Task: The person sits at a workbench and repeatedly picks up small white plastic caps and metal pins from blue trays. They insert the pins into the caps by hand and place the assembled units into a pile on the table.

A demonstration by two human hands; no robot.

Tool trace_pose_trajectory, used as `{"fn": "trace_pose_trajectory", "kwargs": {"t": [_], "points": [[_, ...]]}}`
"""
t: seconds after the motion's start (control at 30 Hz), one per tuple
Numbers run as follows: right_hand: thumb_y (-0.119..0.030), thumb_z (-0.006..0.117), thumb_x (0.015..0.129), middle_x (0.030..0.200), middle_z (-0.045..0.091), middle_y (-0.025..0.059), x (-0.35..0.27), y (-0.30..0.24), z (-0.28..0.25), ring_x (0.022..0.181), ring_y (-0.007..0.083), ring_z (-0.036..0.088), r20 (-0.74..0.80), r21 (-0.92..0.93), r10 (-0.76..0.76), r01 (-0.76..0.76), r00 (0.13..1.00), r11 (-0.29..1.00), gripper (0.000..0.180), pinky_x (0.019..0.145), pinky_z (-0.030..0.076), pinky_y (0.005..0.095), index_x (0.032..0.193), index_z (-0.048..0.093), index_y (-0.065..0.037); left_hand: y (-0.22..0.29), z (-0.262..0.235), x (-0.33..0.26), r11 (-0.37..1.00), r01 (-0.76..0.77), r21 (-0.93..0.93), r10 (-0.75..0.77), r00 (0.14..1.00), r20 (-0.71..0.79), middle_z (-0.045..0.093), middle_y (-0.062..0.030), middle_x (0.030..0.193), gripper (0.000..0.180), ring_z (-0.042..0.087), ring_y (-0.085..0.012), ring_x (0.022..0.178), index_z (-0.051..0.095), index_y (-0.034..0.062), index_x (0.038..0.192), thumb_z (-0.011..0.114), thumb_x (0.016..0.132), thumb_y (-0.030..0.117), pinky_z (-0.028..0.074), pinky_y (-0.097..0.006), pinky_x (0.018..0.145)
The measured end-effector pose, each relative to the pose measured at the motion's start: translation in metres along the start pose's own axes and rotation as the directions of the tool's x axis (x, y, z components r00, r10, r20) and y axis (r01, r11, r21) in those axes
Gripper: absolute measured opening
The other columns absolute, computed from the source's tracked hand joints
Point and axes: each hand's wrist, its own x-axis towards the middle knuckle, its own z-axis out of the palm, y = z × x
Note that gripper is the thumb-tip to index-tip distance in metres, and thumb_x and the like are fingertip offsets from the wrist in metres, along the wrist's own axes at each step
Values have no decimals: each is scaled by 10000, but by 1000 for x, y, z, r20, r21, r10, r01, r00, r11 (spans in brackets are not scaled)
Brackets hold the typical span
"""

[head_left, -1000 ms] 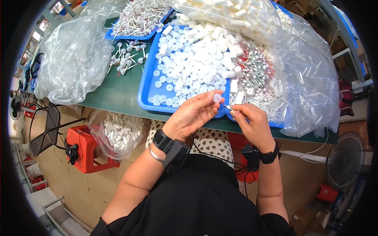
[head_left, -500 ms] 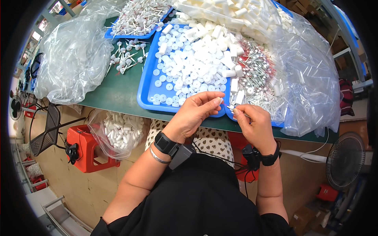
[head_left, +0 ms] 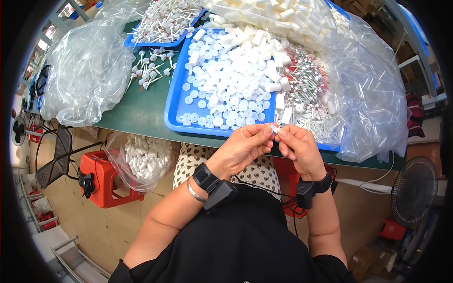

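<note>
My left hand [head_left: 245, 147] and my right hand [head_left: 301, 147] meet fingertip to fingertip at the near edge of the blue tray [head_left: 172, 118]. A small white plastic piece [head_left: 274, 128] shows between their pinched fingers. The left thumb and forefinger close on it. My right thumb and forefinger are pinched against its other side; what they hold is mostly hidden. Just beyond lie many translucent white discs with centre holes [head_left: 202, 104]. Right of the discs is a pile of thin metal pins with white and red parts [head_left: 306, 80].
White cylinders [head_left: 283, 26] spill from a clear bag at the back. Another blue tray [head_left: 177, 40] holds pinned disc pieces, with several loose on the green table [head_left: 127, 106]. Clear plastic bags [head_left: 87, 78] flank the trays. A red stool [head_left: 96, 181] and a fan [head_left: 414, 191] stand below.
My hands have come together from slightly apart. The left has moved down and right, and its fingertips now meet the right hand's around the small white piece.
</note>
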Motion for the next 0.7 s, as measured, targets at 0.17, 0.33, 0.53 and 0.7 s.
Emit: {"fn": "trace_pose_trajectory", "kwargs": {"t": [0.17,0.33,0.53,0.7], "points": [[-134,588,976,625,611,33,-7,0,18,564,56,554,-97,-536,-345,243,934,808,180,504,420,218,894,649,14,-3,-2,4,1000,-10,3,10,1000,-23,642,-2,890,295,594,-72,789,619,-2,1195,612,983,203,517,-211,736],[-134,582,981,721,671,73,0,-3,-1,625,95,604,-146,-496,-414,295,899,817,173,563,474,272,959,659,20,6,7,1,990,-117,74,123,988,-94,628,8,866,292,584,-59,759,619,4,1190,610,985,212,517,-214,716],[-101,686,825,865,653,83,3,-16,-54,897,278,589,156,-973,-651,230,743,29,92,793,446,394,899,674,-47,25,1,0,969,-227,93,241,953,-183,669,-106,1035,306,668,-227,1025,596,6,1194,606,984,228,564,-293,871],[-79,707,751,838,634,68,11,-3,-45,950,265,562,267,-958,-541,283,798,-56,82,848,409,401,807,661,-40,21,7,-1,970,-210,125,232,951,-206,665,-118,1027,320,675,-232,1013,585,3,1202,611,981,233,568,-315,870]]}}
